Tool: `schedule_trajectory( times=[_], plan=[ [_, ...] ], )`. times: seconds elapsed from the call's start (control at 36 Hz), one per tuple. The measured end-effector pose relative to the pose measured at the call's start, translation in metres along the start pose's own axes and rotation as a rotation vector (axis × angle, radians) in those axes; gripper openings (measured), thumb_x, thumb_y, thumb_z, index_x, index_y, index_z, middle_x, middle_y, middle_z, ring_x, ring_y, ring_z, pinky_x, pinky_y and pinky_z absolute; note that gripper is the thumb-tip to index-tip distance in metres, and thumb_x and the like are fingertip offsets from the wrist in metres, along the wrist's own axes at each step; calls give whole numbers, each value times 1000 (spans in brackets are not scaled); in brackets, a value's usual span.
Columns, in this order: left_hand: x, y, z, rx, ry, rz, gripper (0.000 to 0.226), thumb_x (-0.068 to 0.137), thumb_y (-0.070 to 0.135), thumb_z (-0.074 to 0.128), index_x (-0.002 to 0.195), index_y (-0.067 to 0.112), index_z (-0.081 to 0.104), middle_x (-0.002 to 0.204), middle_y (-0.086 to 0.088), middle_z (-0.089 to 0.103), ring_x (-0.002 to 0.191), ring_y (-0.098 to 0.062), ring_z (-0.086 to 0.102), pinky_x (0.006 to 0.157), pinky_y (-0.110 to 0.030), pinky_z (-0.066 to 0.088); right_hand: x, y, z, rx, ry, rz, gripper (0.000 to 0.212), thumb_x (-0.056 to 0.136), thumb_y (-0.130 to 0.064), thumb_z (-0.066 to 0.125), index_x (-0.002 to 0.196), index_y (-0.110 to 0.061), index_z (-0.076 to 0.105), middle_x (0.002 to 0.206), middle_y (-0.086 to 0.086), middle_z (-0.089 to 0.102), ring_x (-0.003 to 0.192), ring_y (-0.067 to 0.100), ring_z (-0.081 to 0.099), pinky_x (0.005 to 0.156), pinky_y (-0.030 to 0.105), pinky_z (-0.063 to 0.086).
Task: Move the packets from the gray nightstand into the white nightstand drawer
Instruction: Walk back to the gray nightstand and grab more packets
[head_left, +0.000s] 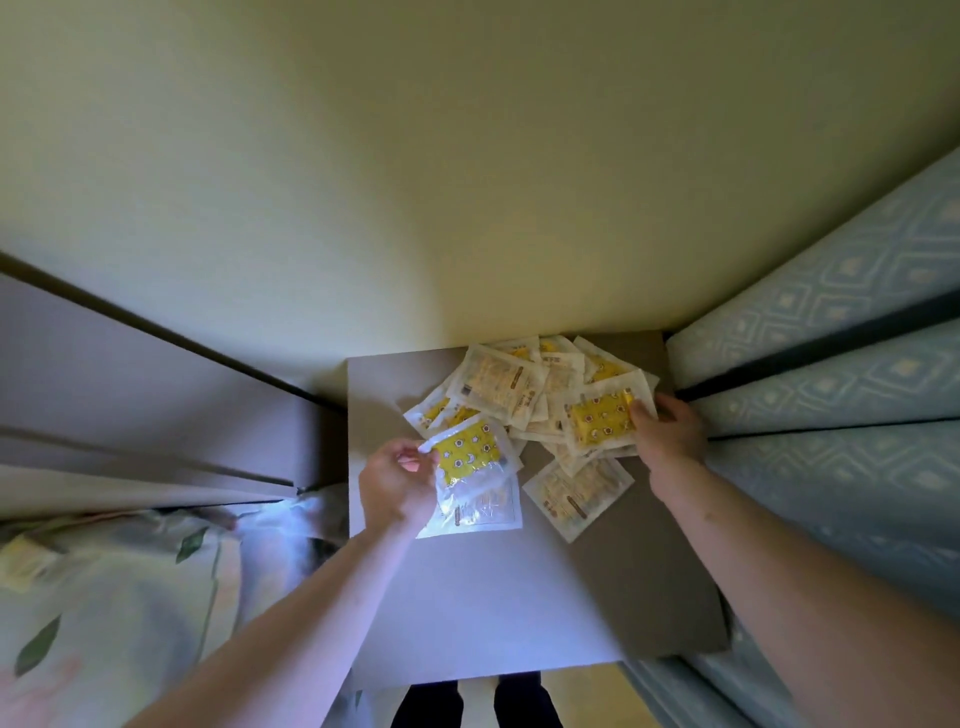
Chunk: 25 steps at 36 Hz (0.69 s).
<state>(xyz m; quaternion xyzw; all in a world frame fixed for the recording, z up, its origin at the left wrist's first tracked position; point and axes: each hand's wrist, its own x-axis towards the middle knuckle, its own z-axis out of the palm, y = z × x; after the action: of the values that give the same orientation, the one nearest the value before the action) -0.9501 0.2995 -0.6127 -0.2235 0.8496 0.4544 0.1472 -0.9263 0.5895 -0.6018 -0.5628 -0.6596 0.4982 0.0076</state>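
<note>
Head view: both hands (397, 480) on packets (501, 389) atop gray nightstand (483, 597).

packets (524, 395): heap on gray nightstand (467, 597), overlapping, exact count unclear, over ten | hands: two | nightstands: one

packets (524, 395) lie piled on the nightstand's (467, 597) far side.
</note>
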Motion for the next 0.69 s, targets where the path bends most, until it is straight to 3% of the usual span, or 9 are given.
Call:
schedule_trajectory(
  times=[0.06,0.14,0.25,0.36,0.47,0.61,0.69],
  plan=[
    [2,2,-1,9,-17,-33,24,86,22,77,73,32,59,75,10,66,76,-11,66,62,-15,43,2,1,0,-1,41,-21,22,96,-25,67,118,-23,70,103,-4,67,82,15,64,60,28,53],
    [2,3,-3,85,-67,-26,18,90,28,71,78,31,59,80,14,65,86,-13,67,64,-19,46,1,5,-2,-37,79,-78,7,95,-25,66,100,-27,70,100,0,69,90,22,68,76,40,60],
    [-10,4,-6,280,-169,32,11,93,33,68,91,27,60,94,4,62,93,-26,62,78,-38,54,-6,16,-10,-121,84,-131,11,98,-28,61,101,-18,65,101,3,66,87,22,63,63,26,44],
    [-29,-3,-10,496,-178,172,18,95,30,67,102,14,64,120,-2,55,108,-28,56,87,-39,50,-21,42,-22,-150,44,-79,13,99,-23,60,106,-13,64,101,6,65,80,19,59,57,21,39],
    [-42,-15,-11,539,-198,135,17,97,24,63,109,13,64,123,-3,54,122,-25,47,93,-36,46,-34,66,-36,-198,11,-45,12,100,-25,58,108,-22,66,97,-3,63,84,18,59,59,22,39],
    [-51,-27,-11,544,-194,148,12,96,20,65,105,12,64,122,-5,53,118,-26,50,93,-31,44,-39,70,-43,-214,-1,-78,11,101,-22,56,106,-22,67,88,-8,59,81,15,58,56,19,36],
    [-56,-32,-11,574,-195,255,7,92,17,70,95,13,65,125,-4,50,117,-26,50,91,-30,46,-37,64,-40,-189,36,-88,13,101,-23,58,110,-22,67,94,-5,60,77,12,55,55,18,36]
  ],
)
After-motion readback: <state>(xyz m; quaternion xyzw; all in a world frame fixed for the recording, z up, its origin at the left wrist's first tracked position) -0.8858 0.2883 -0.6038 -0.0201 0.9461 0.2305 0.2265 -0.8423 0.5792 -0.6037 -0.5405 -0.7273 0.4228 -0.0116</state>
